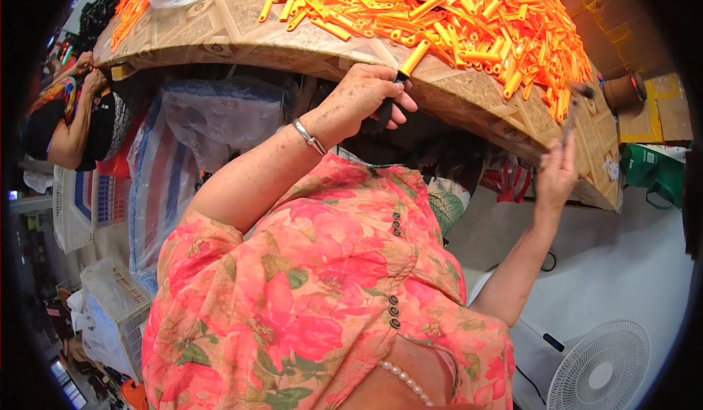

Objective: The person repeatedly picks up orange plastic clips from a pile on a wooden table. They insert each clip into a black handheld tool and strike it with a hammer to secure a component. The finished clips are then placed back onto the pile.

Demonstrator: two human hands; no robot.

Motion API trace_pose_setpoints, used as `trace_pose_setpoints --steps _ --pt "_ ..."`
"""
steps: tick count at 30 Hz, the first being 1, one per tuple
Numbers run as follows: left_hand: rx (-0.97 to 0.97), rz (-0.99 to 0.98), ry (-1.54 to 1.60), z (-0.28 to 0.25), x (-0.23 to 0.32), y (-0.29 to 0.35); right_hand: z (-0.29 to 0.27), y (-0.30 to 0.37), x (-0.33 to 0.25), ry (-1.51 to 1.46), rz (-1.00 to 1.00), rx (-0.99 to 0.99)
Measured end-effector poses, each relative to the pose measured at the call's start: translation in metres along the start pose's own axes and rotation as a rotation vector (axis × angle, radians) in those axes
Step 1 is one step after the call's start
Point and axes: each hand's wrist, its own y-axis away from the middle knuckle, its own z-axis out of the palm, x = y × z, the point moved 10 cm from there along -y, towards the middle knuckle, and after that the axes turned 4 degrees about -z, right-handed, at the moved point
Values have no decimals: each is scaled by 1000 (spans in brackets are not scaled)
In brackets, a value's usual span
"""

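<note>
Your left hand point(372, 93) grips a black piece point(378, 115); the orange handle point(415, 59) slants up-right beyond those fingertips, farther from your right hand point(556, 173), closed around a blurred hammer point(570, 123).

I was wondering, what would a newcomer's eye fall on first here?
The heap of bright orange pieces across the table at the top likely strikes first. Next come the left hand, holding a black-and-orange item at the table's near edge, and the right hand farther right, holding a blurred tool.

Your shirt point(315, 278) is peach with a pink-and-green floral print; your bench point(183, 32) is geometric-patterned brown, the pieces point(487, 25) bright orange.
</note>
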Motion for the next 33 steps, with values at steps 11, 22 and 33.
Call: trace_pose_setpoints --steps 11,22,33 --pt "-5 -23 33 2 4 5 128 61 -134 -25 -577 -339" --pt "1 -7 50 0 4 -2 135 60 -152 105 -655 -343" --pt "-84 -62 398 -4 -9 -5 135 39 -99 -375 -131 -393"
